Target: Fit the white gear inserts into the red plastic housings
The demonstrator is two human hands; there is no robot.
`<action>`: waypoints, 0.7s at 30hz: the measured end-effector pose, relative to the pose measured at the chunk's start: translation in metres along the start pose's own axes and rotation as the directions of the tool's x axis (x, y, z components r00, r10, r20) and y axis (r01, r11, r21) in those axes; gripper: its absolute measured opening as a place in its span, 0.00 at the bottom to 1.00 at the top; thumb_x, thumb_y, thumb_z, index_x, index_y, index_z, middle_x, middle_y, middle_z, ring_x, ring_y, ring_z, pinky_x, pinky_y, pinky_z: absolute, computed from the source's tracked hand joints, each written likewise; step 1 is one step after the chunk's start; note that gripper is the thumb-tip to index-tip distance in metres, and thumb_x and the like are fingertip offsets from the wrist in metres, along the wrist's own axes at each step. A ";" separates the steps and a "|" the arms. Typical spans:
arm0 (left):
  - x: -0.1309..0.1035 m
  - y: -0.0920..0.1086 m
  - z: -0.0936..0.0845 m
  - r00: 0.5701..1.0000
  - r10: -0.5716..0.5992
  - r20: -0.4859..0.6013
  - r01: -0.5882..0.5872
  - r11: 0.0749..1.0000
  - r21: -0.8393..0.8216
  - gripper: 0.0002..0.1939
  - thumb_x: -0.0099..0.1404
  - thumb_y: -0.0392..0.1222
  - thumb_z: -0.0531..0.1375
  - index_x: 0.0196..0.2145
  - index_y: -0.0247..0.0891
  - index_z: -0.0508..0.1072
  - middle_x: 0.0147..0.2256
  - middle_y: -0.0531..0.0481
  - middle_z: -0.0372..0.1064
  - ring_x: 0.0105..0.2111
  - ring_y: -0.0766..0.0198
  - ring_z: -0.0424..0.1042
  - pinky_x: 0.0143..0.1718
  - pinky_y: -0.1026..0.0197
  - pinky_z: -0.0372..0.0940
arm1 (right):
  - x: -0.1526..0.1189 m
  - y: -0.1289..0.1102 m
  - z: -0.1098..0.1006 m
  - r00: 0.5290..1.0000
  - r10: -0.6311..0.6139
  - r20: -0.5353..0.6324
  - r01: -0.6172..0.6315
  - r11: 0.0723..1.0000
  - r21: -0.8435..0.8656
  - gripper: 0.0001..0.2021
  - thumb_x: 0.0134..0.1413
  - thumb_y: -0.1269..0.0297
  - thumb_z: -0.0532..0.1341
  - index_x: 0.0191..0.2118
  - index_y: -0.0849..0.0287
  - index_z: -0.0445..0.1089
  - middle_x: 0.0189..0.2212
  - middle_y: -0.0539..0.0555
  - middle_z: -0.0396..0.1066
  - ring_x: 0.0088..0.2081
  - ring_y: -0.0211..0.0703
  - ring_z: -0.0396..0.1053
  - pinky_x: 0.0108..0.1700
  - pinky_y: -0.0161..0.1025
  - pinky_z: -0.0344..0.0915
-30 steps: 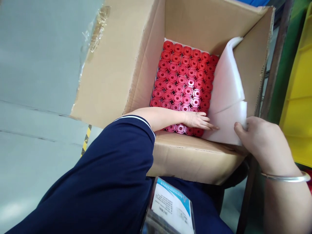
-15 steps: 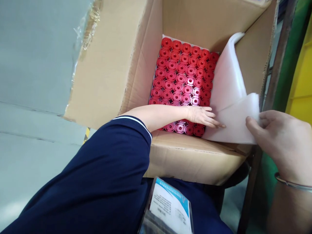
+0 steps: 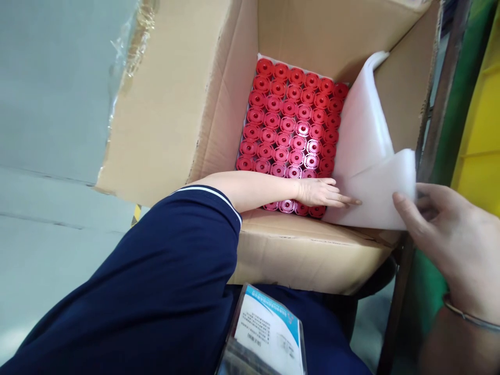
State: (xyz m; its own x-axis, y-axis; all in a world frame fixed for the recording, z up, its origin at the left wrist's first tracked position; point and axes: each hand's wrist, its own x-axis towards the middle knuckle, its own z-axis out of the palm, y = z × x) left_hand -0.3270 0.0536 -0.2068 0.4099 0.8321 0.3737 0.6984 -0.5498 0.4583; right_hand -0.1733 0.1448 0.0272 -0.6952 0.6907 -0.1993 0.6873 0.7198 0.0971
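Head view: corrugated cardboard box (image 3: 187, 104), flaps up, packed w/ glossy red round caps (image 3: 291, 125) in tight rows. Left hand (image 3: 320, 191) lies flat, fingers spread, on caps at the near edge, fingertips touching white foam sheet (image 3: 367, 161). Right hand (image 3: 449, 234) pinches the soft, curled sheet's corner by the box's right wall.

Bright, even light; sharp centre, stretched edges, glare on red caps (image 3: 294, 127).
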 end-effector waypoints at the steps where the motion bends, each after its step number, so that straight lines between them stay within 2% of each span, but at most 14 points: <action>1: -0.001 0.001 0.002 1.000 0.003 0.007 -0.003 1.000 0.013 0.31 0.69 0.30 0.43 0.62 0.52 0.68 0.69 0.54 0.55 0.45 0.60 0.72 0.49 0.50 0.60 | -0.003 0.001 0.001 1.000 -0.005 0.002 0.005 1.000 -0.011 0.24 0.54 0.43 0.56 0.48 0.53 0.72 0.29 0.54 0.75 0.32 0.56 0.73 0.32 0.42 0.61; 4: -0.002 0.002 0.004 1.000 0.001 0.014 -0.001 1.000 0.000 0.31 0.70 0.30 0.42 0.62 0.51 0.68 0.69 0.54 0.54 0.47 0.59 0.72 0.50 0.50 0.60 | -0.012 0.000 0.004 1.000 0.014 0.006 -0.014 0.997 -0.074 0.25 0.56 0.45 0.55 0.52 0.55 0.71 0.32 0.56 0.76 0.32 0.57 0.74 0.30 0.43 0.59; 7: -0.002 0.000 -0.002 1.000 -0.002 0.030 0.004 0.999 -0.039 0.30 0.71 0.31 0.42 0.60 0.52 0.71 0.68 0.54 0.57 0.50 0.59 0.72 0.51 0.51 0.61 | -0.018 0.000 0.005 1.000 0.015 -0.020 -0.017 0.996 -0.093 0.24 0.59 0.50 0.52 0.53 0.58 0.71 0.35 0.60 0.77 0.36 0.59 0.75 0.31 0.44 0.60; 10: 0.003 -0.005 -0.016 0.998 0.018 0.063 -0.016 0.999 -0.034 0.28 0.72 0.33 0.43 0.59 0.54 0.71 0.66 0.55 0.60 0.54 0.59 0.70 0.54 0.52 0.61 | -0.023 0.000 0.000 0.993 0.007 -0.116 -0.011 0.999 -0.036 0.23 0.60 0.52 0.52 0.53 0.60 0.72 0.35 0.60 0.77 0.38 0.60 0.75 0.34 0.44 0.63; 14: 0.013 -0.005 -0.044 0.993 0.052 0.109 -0.052 0.999 -0.011 0.28 0.73 0.33 0.43 0.61 0.55 0.70 0.66 0.57 0.60 0.60 0.60 0.66 0.58 0.52 0.59 | -0.033 0.001 -0.012 0.965 0.028 -0.261 -0.005 0.996 0.087 0.22 0.59 0.53 0.54 0.52 0.60 0.73 0.34 0.59 0.77 0.36 0.56 0.76 0.36 0.43 0.66; 16: 0.018 -0.001 -0.061 0.989 0.063 0.130 -0.064 0.998 0.003 0.27 0.74 0.35 0.42 0.61 0.55 0.70 0.66 0.57 0.60 0.61 0.60 0.65 0.59 0.52 0.58 | -0.039 0.001 -0.019 0.938 0.017 -0.346 0.036 0.989 0.146 0.21 0.60 0.53 0.55 0.52 0.60 0.74 0.34 0.58 0.77 0.36 0.54 0.76 0.38 0.42 0.67; 18: 0.023 0.008 -0.077 0.986 0.068 0.152 -0.073 0.997 0.030 0.27 0.75 0.36 0.42 0.62 0.54 0.68 0.67 0.56 0.59 0.63 0.59 0.63 0.60 0.51 0.58 | -0.048 0.001 -0.025 0.892 0.014 -0.451 0.089 0.975 0.206 0.20 0.62 0.54 0.57 0.52 0.61 0.74 0.36 0.58 0.76 0.35 0.51 0.75 0.39 0.41 0.68; 21: 0.027 0.028 -0.101 0.986 0.077 0.147 -0.095 0.989 0.118 0.28 0.75 0.36 0.40 0.66 0.54 0.62 0.68 0.56 0.55 0.65 0.59 0.60 0.60 0.50 0.58 | -0.061 -0.001 -0.034 0.816 0.082 -0.573 0.163 0.917 0.364 0.19 0.62 0.55 0.60 0.52 0.62 0.75 0.38 0.59 0.77 0.36 0.49 0.74 0.40 0.41 0.68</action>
State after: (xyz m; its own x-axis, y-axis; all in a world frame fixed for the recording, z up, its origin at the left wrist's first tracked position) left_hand -0.3561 0.0533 -0.1022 0.5440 0.7889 0.2857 0.7206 -0.6137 0.3227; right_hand -0.1383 0.1045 0.0722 -0.6312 0.6623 0.4037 0.5935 0.7475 -0.2985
